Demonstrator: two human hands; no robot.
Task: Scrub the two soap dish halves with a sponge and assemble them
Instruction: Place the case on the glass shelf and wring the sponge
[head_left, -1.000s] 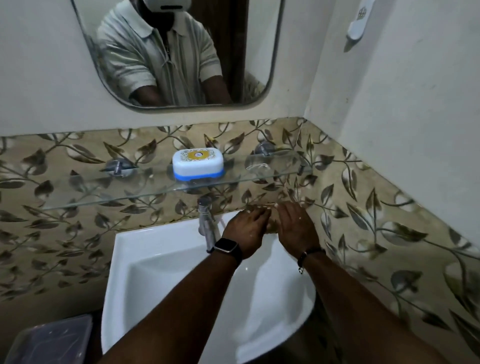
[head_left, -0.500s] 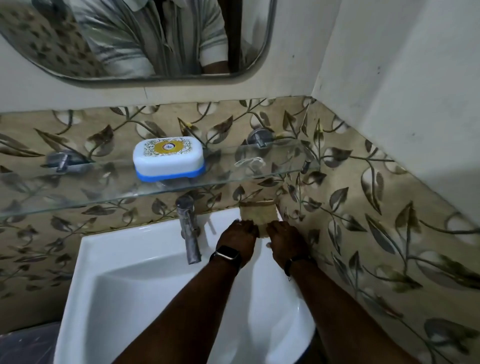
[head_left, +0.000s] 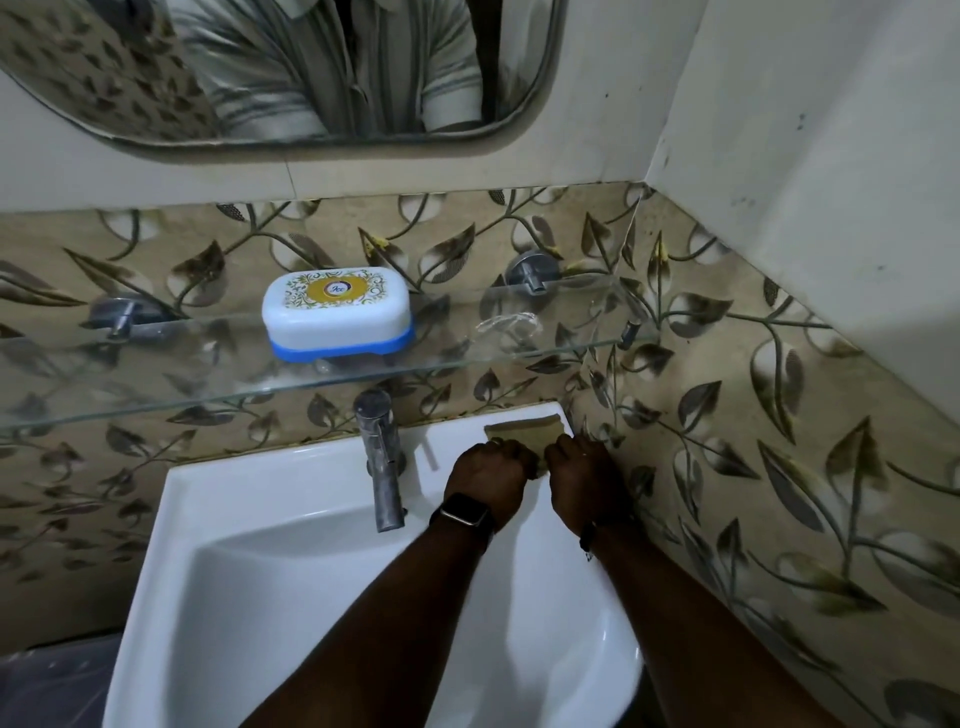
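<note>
Both hands, left (head_left: 488, 470) and right (head_left: 584, 475), curled onto sponge (head_left: 524, 432) just ahead, long axis crosswise; soap dish (head_left: 337, 313) well beyond, up-left, nearer left hand.

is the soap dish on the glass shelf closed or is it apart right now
Closed. The soap dish sits on the glass shelf with its white lid seated on the blue base, no gap showing.

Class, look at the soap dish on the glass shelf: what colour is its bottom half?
Blue, under a white lid; the soap dish shows clearly in the head view.
</note>
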